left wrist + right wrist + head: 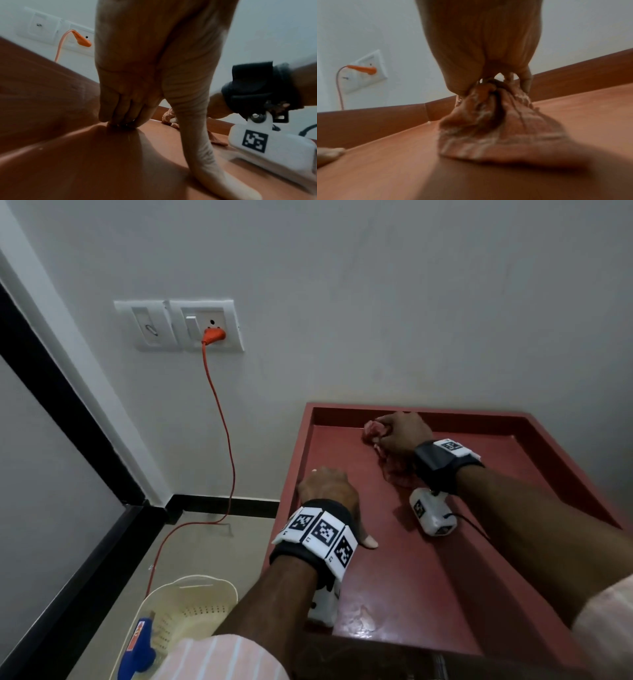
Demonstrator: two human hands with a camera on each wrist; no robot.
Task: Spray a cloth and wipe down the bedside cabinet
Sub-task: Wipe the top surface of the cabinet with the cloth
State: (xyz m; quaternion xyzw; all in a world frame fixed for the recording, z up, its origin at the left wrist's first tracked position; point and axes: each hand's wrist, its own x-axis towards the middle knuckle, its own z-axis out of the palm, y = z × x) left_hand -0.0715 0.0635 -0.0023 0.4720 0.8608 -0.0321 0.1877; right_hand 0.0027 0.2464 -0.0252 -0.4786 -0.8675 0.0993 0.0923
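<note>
The bedside cabinet's red-brown top (428, 577) has a raised rim at the back and sides. My right hand (400, 436) is near the back rim and grips a bunched pinkish-red cloth (373, 431), which it presses onto the surface. In the right wrist view the cloth (496, 121) fans out on the top below the curled fingers (527, 81). My left hand (327, 491) rests at the left edge, with its fingertips (120, 119) on the wood and the thumb spread out. It holds nothing. A blue spray bottle (137, 648) lies in a basket on the floor.
A cream plastic basket (195, 597) stands on the floor left of the cabinet. An orange cable (222, 422) hangs from a plug (213, 334) in the wall socket and trails across the floor. The cabinet stands against the white wall.
</note>
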